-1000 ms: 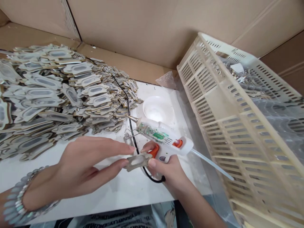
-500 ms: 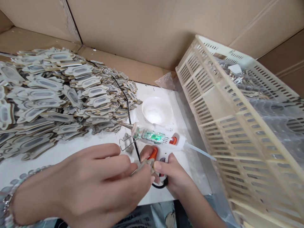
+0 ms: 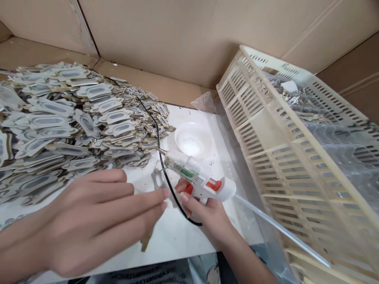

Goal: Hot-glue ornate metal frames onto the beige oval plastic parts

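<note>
Right hand (image 3: 204,215) fingers grip an unbranded glue gun (image 3: 197,175); left hand (image 3: 97,217) fingers pinch a cardboard piece (image 3: 147,240).

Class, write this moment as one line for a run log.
right hand: holds glue gun | left hand: holds cardboard piece | nearby: bowl, basket, pile of pieces

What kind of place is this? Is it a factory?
Probably a small craft workshop with hand assembly: a big pile of identical card cutouts covers the table, the right hand holds a hot glue gun, and a slatted plastic crate stands alongside.
</note>
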Demonstrator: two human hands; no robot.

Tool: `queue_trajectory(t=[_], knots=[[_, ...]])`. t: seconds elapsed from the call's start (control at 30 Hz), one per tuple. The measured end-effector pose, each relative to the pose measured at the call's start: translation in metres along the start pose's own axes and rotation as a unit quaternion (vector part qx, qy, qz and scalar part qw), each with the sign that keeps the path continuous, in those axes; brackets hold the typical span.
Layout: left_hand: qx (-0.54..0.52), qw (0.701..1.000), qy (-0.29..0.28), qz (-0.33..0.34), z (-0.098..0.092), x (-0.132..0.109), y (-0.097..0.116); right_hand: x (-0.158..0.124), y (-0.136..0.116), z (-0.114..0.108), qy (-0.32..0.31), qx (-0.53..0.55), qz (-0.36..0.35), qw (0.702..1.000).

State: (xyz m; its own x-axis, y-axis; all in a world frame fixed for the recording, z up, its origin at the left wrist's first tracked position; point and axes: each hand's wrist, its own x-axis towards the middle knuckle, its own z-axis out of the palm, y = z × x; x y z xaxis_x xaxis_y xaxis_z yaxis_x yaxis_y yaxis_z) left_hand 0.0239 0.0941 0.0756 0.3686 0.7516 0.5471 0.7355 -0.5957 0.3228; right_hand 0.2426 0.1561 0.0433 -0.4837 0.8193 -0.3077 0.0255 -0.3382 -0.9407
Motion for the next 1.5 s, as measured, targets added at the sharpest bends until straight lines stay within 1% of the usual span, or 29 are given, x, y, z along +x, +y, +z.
queue_trajectory(t=[0.03,0.1,0.17,0.23,0.27,0.33,0.43,0.5,0.73,0.9,1.03,1.23,1.37,1.5], knots=[[0.01,0.999,-0.015,0.031,-0.003,0.002,-0.01,0.001,0.0,-0.001,0.004,-0.013,-0.004,1.0],[0.027,0.997,-0.029,0.062,-0.009,0.006,-0.028,0.002,0.001,-0.002,0.019,-0.037,-0.015,0.999],[0.048,0.996,-0.03,0.074,-0.012,0.01,-0.042,0.002,0.002,-0.003,0.038,-0.064,-0.029,0.997],[0.078,0.993,-0.031,0.088,-0.013,0.011,-0.051,0.001,0.003,-0.005,0.048,-0.085,-0.044,0.994],[0.098,0.991,-0.025,0.088,-0.012,0.01,-0.055,0.001,0.003,-0.006,0.05,-0.094,-0.05,0.993],[0.143,0.987,0.002,0.068,-0.01,0.007,-0.061,0.0,0.001,-0.008,0.056,-0.125,-0.076,0.988],[0.201,0.978,0.038,0.039,-0.008,0.002,-0.067,0.0,-0.001,-0.008,0.056,-0.185,-0.156,0.969],[0.217,0.975,0.045,0.03,-0.008,0.0,-0.069,0.0,-0.001,-0.008,0.036,-0.209,-0.191,0.958],[0.228,0.971,0.063,0.031,-0.01,0.004,-0.064,0.003,0.014,-0.013,0.017,-0.271,-0.236,0.933],[0.234,0.969,0.063,0.047,-0.009,0.001,-0.064,0.004,0.019,-0.014,-0.008,-0.271,-0.246,0.931],[0.229,0.97,0.055,0.054,-0.009,0.0,-0.064,0.005,0.018,-0.012,-0.001,-0.265,-0.243,0.933],[0.235,0.969,0.039,0.07,-0.014,0.007,-0.058,0.005,0.017,-0.011,-0.002,-0.275,-0.237,0.932],[0.238,0.968,0.037,0.067,-0.015,0.008,-0.055,0.005,0.017,-0.012,-0.002,-0.278,-0.24,0.93],[0.227,0.971,0.032,0.061,-0.013,0.004,-0.057,0.005,0.019,-0.012,0.001,-0.279,-0.237,0.931]])
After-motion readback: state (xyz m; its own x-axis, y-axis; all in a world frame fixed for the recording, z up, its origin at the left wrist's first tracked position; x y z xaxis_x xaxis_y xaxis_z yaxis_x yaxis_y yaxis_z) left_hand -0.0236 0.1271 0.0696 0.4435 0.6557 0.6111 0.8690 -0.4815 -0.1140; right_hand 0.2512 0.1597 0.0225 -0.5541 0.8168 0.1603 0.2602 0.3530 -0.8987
